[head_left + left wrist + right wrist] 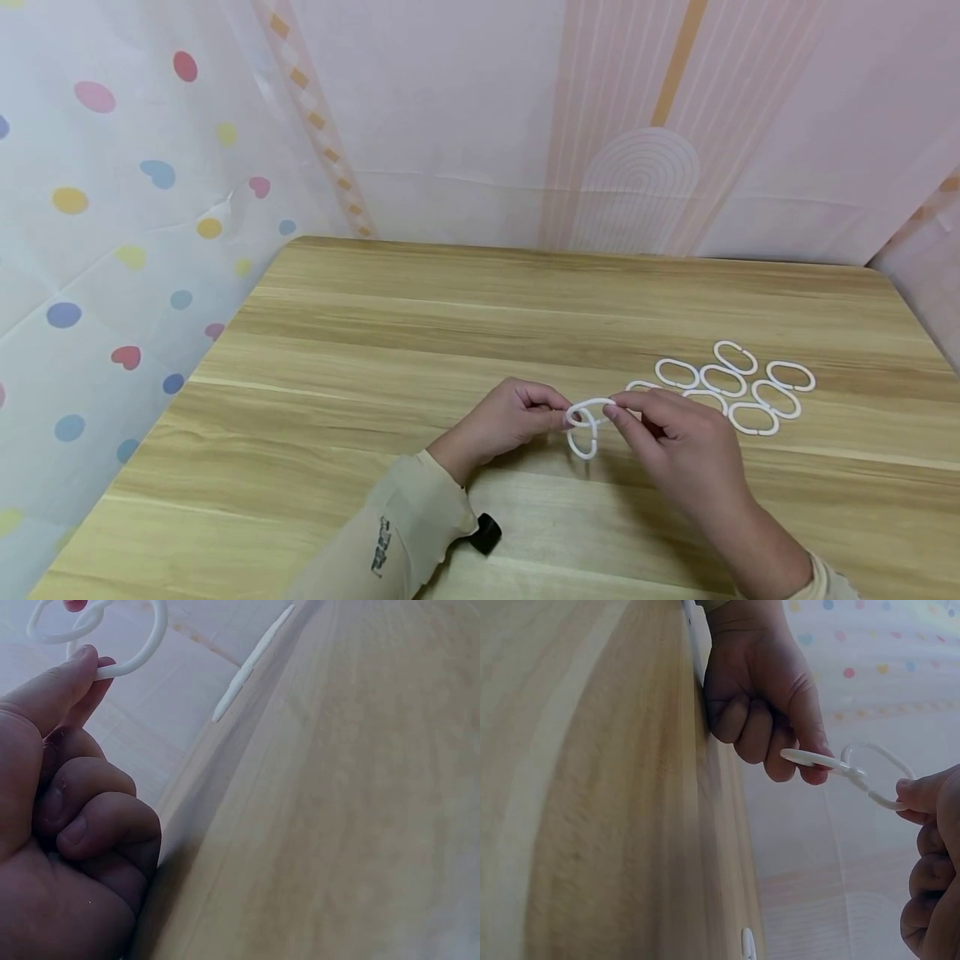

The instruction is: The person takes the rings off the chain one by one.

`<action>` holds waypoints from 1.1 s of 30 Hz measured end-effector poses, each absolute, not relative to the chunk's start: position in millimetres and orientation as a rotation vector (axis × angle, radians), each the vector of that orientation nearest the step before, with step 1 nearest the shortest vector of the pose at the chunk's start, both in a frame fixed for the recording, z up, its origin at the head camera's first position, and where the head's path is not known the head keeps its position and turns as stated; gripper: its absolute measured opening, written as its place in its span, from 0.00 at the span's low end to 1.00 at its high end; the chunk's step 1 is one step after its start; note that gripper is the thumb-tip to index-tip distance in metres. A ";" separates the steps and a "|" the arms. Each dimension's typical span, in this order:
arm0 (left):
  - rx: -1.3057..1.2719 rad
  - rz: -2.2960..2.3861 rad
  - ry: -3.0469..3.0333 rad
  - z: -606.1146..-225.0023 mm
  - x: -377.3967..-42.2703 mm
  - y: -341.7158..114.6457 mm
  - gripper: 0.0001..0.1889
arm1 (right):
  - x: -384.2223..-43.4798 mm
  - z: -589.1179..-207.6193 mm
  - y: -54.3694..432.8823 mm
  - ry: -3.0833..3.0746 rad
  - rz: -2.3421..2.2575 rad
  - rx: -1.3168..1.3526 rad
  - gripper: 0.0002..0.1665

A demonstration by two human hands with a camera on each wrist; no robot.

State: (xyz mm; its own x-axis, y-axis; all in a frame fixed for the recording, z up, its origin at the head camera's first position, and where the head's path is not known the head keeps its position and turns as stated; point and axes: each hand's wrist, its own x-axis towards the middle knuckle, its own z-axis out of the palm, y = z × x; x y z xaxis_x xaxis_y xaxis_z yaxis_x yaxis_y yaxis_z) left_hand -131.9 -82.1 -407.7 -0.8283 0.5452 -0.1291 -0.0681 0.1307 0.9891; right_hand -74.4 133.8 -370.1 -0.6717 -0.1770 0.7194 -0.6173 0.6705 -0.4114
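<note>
Two white oval plastic links are hooked through each other above the table, between my hands. My left hand pinches one link between thumb and forefinger; its other fingers are curled in toward the palm in the left wrist view. From the other side my right hand pinches the second link by its end with thumb and fingertip. The right wrist view shows the links crossing, the left link nearly edge-on. Whether each link's gap is closed I cannot tell.
Several more white links lie loose on the wooden table, beyond and to the right of my right hand, which partly hides some. A small black object sits at my left cuff. A patterned curtain hangs behind the table.
</note>
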 end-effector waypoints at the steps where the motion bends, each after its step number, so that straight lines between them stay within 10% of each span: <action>1: 0.458 1.744 1.953 -407.9 -132.0 -82.2 0.08 | -74.1 -370.6 133.3 -2.229 0.869 0.614 0.10; 33: 0.519 1.731 2.000 -409.1 -133.2 -82.1 0.09 | -70.4 -386.4 122.2 -2.184 0.968 0.674 0.08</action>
